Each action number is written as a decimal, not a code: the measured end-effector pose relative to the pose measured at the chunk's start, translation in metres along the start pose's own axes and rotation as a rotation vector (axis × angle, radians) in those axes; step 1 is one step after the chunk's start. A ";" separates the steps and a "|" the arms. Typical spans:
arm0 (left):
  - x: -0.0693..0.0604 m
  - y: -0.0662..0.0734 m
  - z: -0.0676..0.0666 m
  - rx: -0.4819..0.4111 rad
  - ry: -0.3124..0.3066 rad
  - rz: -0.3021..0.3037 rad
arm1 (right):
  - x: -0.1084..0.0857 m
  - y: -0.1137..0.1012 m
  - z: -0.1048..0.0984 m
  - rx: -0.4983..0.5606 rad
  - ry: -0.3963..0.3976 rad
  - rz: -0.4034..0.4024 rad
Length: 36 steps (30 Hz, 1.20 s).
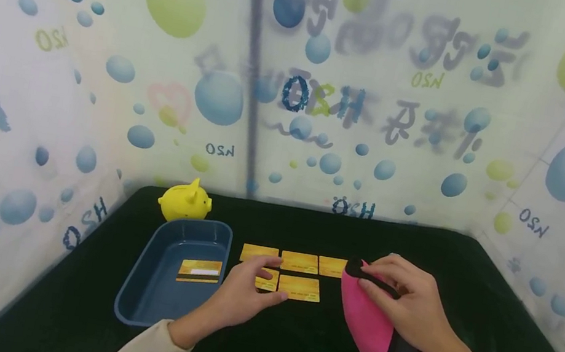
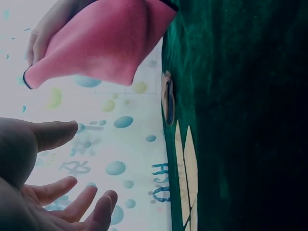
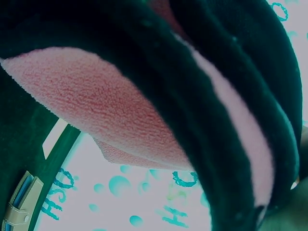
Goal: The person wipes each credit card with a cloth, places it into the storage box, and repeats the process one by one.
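Observation:
In the head view my right hand (image 1: 409, 290) pinches the black edge of a pink cloth item (image 1: 362, 320) with black trim, holding it raised over the table. Its exact kind is unclear; the right wrist view shows fuzzy pink fabric (image 3: 96, 91) and dark bands close up. My left hand (image 1: 246, 294) hovers with fingers spread and nothing in its grasp, partly covering yellow cards. Several such cards lie in two rows, among them a front card (image 1: 299, 290) and a back card (image 1: 300, 262). Another card (image 1: 199, 271) lies in a blue tray.
The blue tray (image 1: 132, 300) stands at the left, with a yellow piggy bank (image 1: 185, 201) behind it. A beige wallet with a snap strap (image 3: 21, 207) lies on the dark green tablecloth (image 1: 281, 350). Bubble-printed curtains (image 1: 299, 141) enclose the table.

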<state>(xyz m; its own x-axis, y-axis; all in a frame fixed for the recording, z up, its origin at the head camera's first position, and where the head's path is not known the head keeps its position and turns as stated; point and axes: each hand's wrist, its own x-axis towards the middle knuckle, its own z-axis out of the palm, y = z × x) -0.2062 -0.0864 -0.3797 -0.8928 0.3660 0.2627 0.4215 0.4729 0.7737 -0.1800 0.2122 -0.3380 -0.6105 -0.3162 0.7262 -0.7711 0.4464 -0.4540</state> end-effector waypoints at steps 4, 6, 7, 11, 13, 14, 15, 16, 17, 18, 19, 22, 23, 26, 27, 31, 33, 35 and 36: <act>0.003 -0.001 0.008 0.036 -0.023 -0.017 | -0.001 0.001 -0.001 0.010 0.004 -0.005; 0.005 -0.001 0.011 0.065 -0.033 -0.032 | -0.001 0.001 -0.002 0.016 0.003 -0.008; 0.006 -0.001 0.013 0.074 -0.042 -0.037 | -0.001 0.001 -0.003 0.016 0.005 -0.011; 0.012 -0.001 0.017 0.070 -0.101 -0.081 | 0.000 0.001 -0.005 0.019 0.007 -0.013; 0.015 -0.001 0.019 0.060 -0.136 -0.096 | 0.000 0.001 -0.006 0.019 0.003 -0.005; 0.016 -0.002 0.020 0.056 -0.151 -0.106 | -0.001 0.001 -0.006 0.021 0.000 0.002; 0.017 -0.002 0.021 0.057 -0.163 -0.112 | -0.001 0.001 -0.006 0.020 -0.002 0.010; 0.017 -0.003 0.022 0.060 -0.169 -0.114 | -0.001 0.001 -0.006 0.021 -0.003 0.015; 0.018 -0.004 0.023 0.064 -0.172 -0.111 | -0.002 0.002 -0.007 0.017 -0.004 0.020; 0.019 -0.005 0.024 0.071 -0.174 -0.108 | -0.003 0.002 -0.007 0.014 0.000 0.023; 0.021 -0.006 0.024 0.076 -0.177 -0.107 | -0.003 0.003 -0.007 0.005 0.004 0.019; 0.024 -0.012 0.025 0.099 -0.186 -0.112 | -0.005 0.005 -0.007 -0.006 0.011 0.012; 0.026 -0.013 0.026 0.108 -0.189 -0.116 | -0.006 0.005 -0.007 -0.007 0.011 0.011; 0.029 -0.016 0.027 0.137 -0.193 -0.141 | -0.006 0.006 -0.007 -0.001 0.010 0.011; 0.030 -0.016 0.027 0.143 -0.193 -0.151 | -0.006 0.006 -0.007 -0.001 0.010 0.013; 0.032 -0.014 0.031 0.167 -0.196 -0.176 | -0.006 0.005 -0.007 -0.001 0.011 0.016; 0.033 -0.014 0.033 0.169 -0.202 -0.184 | -0.006 0.005 -0.007 -0.005 0.011 0.010; 0.032 -0.013 0.035 0.176 -0.208 -0.189 | -0.007 0.005 -0.007 -0.007 0.010 0.004; 0.032 -0.014 0.036 0.178 -0.210 -0.189 | -0.007 0.005 -0.007 -0.012 0.012 0.001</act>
<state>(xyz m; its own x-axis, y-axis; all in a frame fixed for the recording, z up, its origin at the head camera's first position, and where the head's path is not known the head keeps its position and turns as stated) -0.2350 -0.0525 -0.4025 -0.9134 0.4068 -0.0142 0.2897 0.6741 0.6795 -0.1785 0.2228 -0.3417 -0.6087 -0.3062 0.7319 -0.7685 0.4568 -0.4481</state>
